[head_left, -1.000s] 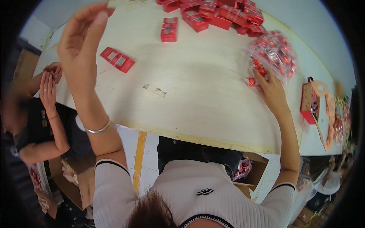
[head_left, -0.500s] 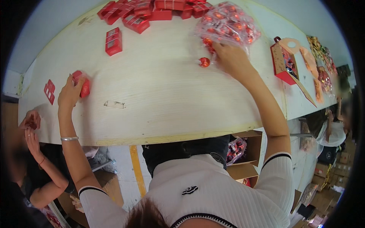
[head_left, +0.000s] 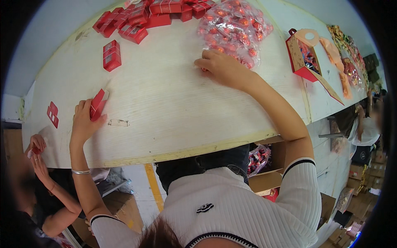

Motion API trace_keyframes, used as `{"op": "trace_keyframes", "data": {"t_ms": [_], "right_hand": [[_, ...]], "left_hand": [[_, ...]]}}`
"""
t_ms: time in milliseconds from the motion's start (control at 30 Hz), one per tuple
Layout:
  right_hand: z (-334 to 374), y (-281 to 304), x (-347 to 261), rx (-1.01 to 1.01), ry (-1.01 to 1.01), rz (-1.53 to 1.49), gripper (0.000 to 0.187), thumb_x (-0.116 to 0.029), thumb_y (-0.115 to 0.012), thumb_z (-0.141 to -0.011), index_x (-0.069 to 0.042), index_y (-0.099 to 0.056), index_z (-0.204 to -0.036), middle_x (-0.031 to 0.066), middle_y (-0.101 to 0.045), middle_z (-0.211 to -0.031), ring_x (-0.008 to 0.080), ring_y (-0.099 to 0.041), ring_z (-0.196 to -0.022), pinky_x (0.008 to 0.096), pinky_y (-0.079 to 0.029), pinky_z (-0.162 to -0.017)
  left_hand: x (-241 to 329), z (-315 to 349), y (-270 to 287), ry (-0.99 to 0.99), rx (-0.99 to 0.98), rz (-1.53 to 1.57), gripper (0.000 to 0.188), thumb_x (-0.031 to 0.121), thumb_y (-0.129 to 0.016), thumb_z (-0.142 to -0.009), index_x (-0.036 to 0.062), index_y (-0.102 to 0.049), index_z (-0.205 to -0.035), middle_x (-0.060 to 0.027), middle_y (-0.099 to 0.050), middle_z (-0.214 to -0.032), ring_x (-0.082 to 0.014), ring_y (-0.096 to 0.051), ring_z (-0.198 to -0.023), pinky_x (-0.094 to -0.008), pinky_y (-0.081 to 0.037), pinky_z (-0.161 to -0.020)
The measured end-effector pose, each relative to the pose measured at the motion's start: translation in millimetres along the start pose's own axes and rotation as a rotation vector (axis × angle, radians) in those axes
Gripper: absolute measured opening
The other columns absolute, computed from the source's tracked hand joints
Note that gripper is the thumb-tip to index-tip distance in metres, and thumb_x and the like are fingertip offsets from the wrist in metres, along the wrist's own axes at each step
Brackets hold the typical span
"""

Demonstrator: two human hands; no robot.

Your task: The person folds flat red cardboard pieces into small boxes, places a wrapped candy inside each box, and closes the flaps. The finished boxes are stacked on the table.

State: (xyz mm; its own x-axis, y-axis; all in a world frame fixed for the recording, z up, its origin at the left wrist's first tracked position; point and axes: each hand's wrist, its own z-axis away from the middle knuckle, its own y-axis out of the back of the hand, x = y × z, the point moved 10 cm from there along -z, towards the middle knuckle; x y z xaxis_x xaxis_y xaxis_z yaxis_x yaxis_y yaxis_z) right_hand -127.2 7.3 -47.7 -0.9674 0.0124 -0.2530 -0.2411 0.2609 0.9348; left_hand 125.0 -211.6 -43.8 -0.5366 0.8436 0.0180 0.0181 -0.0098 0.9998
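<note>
At the left of the table my left hand is wrapped round a small red carton, tilted, with a pale flap sticking up at its top end. My right hand is closed in front of a clear plastic bag full of red foil-wrapped candies. A bit of red shows under its fingertips, likely one wrapped candy, mostly hidden by the fingers. One closed red box stands by itself between my left hand and the pile at the back.
Several red boxes are heaped at the far edge. A flat red carton lies at the left, near a co-worker's hands. On the right are an open red gift box with wrapped sweets and an open cardboard box below the table.
My right hand has come out of the candy bag and moved left. My left hand has brought the red carton nearer, turning its flap end up and right.
</note>
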Motion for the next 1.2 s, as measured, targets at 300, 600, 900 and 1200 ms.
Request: {"op": "trace_keyframes", "data": {"t_ms": [300,600,900,1200], "right_hand": [[-3.2,31.7,37.9,0.133,-0.378,-1.233,0.03,-0.016,-0.058,-0.085,-0.001,-0.053,-0.112,0.0096,-0.058,-0.108,0.0113,-0.056,-0.083,0.0257,-0.047,-0.069],[-21.0,130.6,-5.2,0.524,0.021,-1.655,0.029,-0.012,-0.058,-0.084,0.001,-0.053,-0.109,0.0121,-0.061,-0.099,0.0143,-0.059,-0.084,0.0248,-0.05,-0.068],[-12.1,162.0,-75.6,0.679,0.182,-0.217,0.039,-0.007,-0.076,-0.061,0.0,-0.059,-0.095,0.0084,-0.057,-0.105,0.0168,-0.052,-0.091,0.0262,-0.044,-0.072],[22.3,195.4,-45.5,0.937,0.366,-0.953,0.032,-0.003,-0.034,-0.072,0.007,-0.049,-0.098,0.0173,-0.049,-0.105,0.0178,-0.043,-0.078,0.0323,-0.045,-0.063]], "left_hand": [[66.3,-3.7,34.6,0.004,0.09,1.127,0.044,0.007,-0.071,-0.071,-0.0003,-0.051,-0.109,-0.0051,-0.058,-0.101,-0.0128,-0.056,-0.09,-0.0256,-0.047,-0.076],[189.1,-56.6,46.5,-0.201,-0.041,1.317,0.044,0.012,-0.079,-0.063,-0.0018,-0.053,-0.095,-0.0052,-0.058,-0.087,-0.0117,-0.056,-0.088,-0.0266,-0.047,-0.073],[232.0,-77.0,66.5,-0.282,-0.029,1.341,0.047,0.003,-0.076,-0.063,0.0032,-0.046,-0.099,-0.0035,-0.055,-0.091,-0.0129,-0.057,-0.088,-0.026,-0.048,-0.074],[230.9,-79.4,50.7,-0.234,-0.068,1.274,0.054,0.011,-0.079,-0.062,0.0015,-0.045,-0.103,-0.007,-0.055,-0.094,-0.0125,-0.054,-0.085,-0.0263,-0.046,-0.074]]}}
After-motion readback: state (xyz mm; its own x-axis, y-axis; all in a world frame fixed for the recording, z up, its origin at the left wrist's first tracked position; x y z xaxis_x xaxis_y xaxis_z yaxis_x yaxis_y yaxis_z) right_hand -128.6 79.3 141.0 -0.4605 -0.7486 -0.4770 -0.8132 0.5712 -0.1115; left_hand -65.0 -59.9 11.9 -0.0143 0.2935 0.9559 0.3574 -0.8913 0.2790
